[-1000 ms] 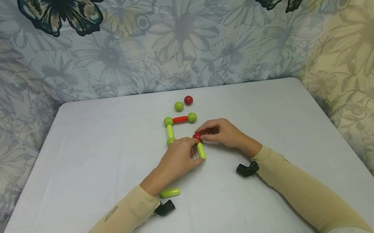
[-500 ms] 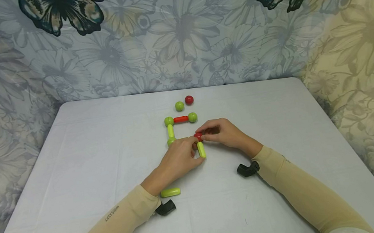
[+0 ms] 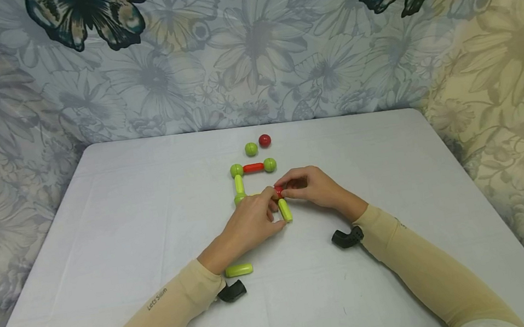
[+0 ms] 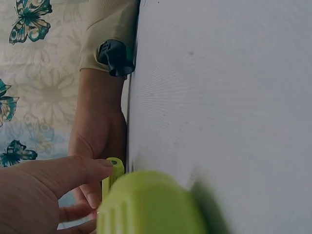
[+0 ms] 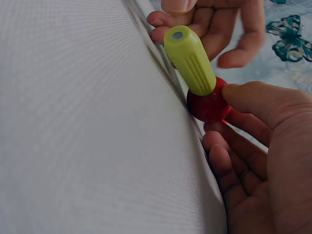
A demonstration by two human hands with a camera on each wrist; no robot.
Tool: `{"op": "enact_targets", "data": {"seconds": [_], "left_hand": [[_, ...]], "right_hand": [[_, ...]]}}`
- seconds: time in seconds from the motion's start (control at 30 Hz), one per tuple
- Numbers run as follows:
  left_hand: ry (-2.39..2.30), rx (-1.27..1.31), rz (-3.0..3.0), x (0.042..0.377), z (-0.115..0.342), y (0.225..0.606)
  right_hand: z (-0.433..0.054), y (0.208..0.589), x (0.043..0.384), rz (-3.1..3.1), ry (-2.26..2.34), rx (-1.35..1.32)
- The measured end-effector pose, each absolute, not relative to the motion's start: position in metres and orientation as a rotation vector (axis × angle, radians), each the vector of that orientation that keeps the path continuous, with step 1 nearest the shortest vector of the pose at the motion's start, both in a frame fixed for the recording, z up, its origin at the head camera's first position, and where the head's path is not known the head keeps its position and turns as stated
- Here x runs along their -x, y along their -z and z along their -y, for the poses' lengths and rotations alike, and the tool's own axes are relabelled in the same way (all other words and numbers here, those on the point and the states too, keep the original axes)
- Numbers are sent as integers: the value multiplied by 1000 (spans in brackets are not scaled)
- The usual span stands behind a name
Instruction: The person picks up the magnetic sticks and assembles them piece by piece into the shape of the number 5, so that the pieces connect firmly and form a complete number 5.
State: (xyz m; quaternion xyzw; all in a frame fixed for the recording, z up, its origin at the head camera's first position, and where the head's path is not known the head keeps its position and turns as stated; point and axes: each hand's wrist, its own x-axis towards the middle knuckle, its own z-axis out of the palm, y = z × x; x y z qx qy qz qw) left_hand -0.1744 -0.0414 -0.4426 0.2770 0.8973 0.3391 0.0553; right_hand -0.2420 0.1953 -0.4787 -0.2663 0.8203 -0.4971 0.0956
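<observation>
My right hand (image 3: 312,185) pinches a red ball (image 5: 208,105) between thumb and fingers. A lime-green magnetic stick (image 5: 191,61) is attached to that ball and points toward me in the head view. My left hand (image 3: 251,217) is beside them, its thumb close to the stick's near end and its index finger by the ball. In the right wrist view, the left fingers do not close round the stick. Beyond the left hand lie a green ball (image 3: 239,199), a green stick (image 3: 239,184), another green ball (image 3: 236,170), a red stick (image 3: 254,168) and a green end ball (image 3: 269,164), joined together.
A loose green ball (image 3: 251,149) and a loose red ball (image 3: 265,140) lie near the far part of the white table (image 3: 368,138). One separate green stick (image 3: 239,270) lies beside the left wrist. A large green stick end (image 4: 146,204) looms in the left wrist view.
The green stick on the held red ball has swung slightly to the right at its near end, away from the left thumb. Both hands stay in nearly the same place.
</observation>
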Motion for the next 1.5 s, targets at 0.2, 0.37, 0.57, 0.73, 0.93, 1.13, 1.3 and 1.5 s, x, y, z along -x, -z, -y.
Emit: {"op": "enact_targets", "data": {"seconds": [0.2,0.37,0.57,0.73,0.93,1.13,1.3,1.5], "left_hand": [[-991,-1020,-2692,177,43,445],[-1014,-1037,-2646,181,43,448],[-1029,-1058,-2611,186,42,449],[-1024,-1044,-2612,187,41,450],[-1044,-1006,-2610,186,41,449],[-1046,-999,-2608,187,42,450],[-1044,-1014,-2605,187,44,449],[-1028,-1030,-2612,187,44,448]], "right_hand": [[-195,478,242,-2432,1461,790],[-195,477,241,-2439,1459,767],[-195,478,242,-2430,1465,774],[-195,479,243,-2430,1459,789],[-195,479,244,-2422,1463,798],[-195,480,243,-2424,1467,803],[-195,479,242,-2417,1475,799],[-195,480,243,-2410,1483,795]]}}
